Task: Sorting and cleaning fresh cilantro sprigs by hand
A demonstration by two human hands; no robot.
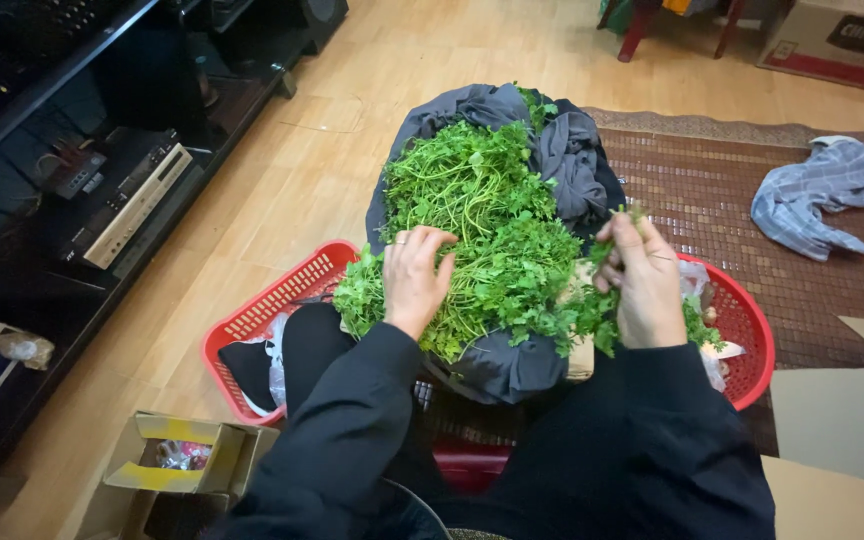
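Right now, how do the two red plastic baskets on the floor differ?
The rectangular red slatted basket lies on the left by the left hand, holding a dark item and a plastic bag; the round red mesh basket sits on the right behind the right hand, holding leafy scraps and plastic. Both are red, perforated, and partly hidden by the heap of green herbs.

Crumpled plaid shirt [830, 190], open cardboard box [177, 463], perhaps a player [132, 205].
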